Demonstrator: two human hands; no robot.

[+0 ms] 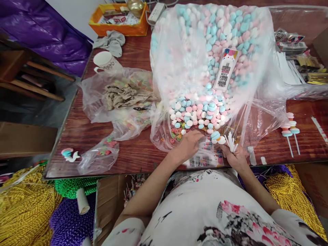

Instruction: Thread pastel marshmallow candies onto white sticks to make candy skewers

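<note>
A big clear plastic bag [258,102] full of pink, blue and white candy discs [200,112] lies open toward me on the wooden table [133,153]. My left hand [188,145] rests palm down at the bag's mouth, on loose candies and printed wrappers. My right hand [237,155] grips a bundle of white sticks [230,141], with a blue and a white candy [217,137] on stick tips just above it. A printed card [225,70] lies inside the bag.
Finished stacked candy lollipops [289,128] lie at the right. A smaller plastic bag with a crumpled cloth [123,95] sits left, behind it a white mug [104,61] and an orange tray [118,20]. Packets [294,44] lie far right. Gold and purple cord [25,205] fills bins below.
</note>
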